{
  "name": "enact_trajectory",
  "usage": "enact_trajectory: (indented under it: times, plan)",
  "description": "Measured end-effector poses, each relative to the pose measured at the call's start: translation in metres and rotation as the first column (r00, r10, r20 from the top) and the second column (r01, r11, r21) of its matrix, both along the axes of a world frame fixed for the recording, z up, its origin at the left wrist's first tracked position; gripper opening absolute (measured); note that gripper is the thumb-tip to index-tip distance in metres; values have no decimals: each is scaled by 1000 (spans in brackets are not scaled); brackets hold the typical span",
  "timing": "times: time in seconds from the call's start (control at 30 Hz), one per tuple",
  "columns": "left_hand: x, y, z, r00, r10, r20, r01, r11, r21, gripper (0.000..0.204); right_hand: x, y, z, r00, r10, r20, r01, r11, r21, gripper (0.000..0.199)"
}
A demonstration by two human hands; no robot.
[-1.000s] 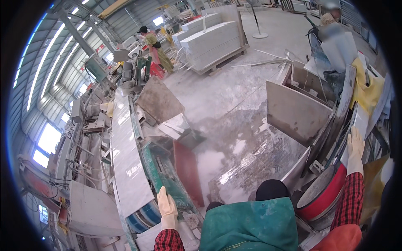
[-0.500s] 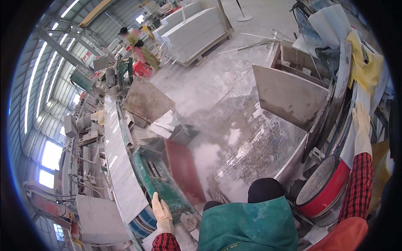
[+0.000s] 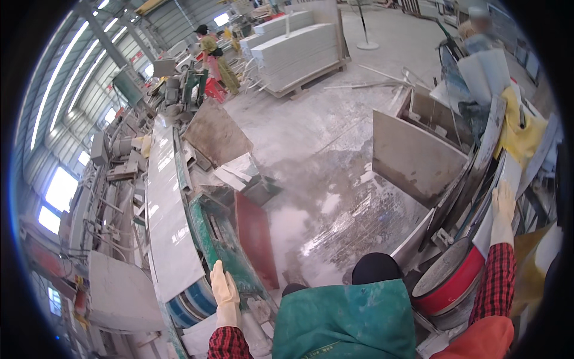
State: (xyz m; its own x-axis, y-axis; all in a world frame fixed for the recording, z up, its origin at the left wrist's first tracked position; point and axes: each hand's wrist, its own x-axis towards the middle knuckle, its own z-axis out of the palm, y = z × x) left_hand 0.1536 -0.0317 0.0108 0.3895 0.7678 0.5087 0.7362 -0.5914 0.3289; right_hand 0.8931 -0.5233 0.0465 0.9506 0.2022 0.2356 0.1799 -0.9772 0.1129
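Note:
My left hand (image 3: 225, 294), in a pale glove, rests with fingers stretched out and holds nothing. It lies at the green edge (image 3: 206, 239) of a machine bed, just right of the near end of a long, glossy white slab (image 3: 170, 227). Below that slab end sits a blue round part (image 3: 194, 304). Over on the right, my right hand (image 3: 503, 208), gloved alike, lies flat and open against a narrow white panel (image 3: 509, 170). A yellow cloth (image 3: 520, 134) hangs just beyond its fingertips. Nothing shows in its grasp.
A red-sided round drum (image 3: 451, 284) stands beside my right forearm. Ahead are a brown board (image 3: 412, 158), a reddish board (image 3: 254, 236) and a wet, dusty floor (image 3: 326, 197). Stacked white slabs (image 3: 299, 57) lie on a pallet farther off, near another person (image 3: 216, 57).
The whole view has tilted, so the far slab stack and the person sit differently in it. Both hands stay open at about the same spots on the machine edge and the panel.

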Motion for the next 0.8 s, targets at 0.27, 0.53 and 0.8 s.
enact_trajectory:
  times: [0.27,0.53,0.8]
  plan:
    - [-1,-2,8,999,32,31,-33,999,31,37,-97,14,5,999,-23,-31,26,995,92,59]
    - [1,-7,22,991,115,62,-120,990,75,22,-168,17,-10,983,56,176,-94,972,213,52]
    - [-9,-6,24,989,97,110,-97,995,-8,24,-185,18,-8,1000,5,-9,-3,983,185,57]
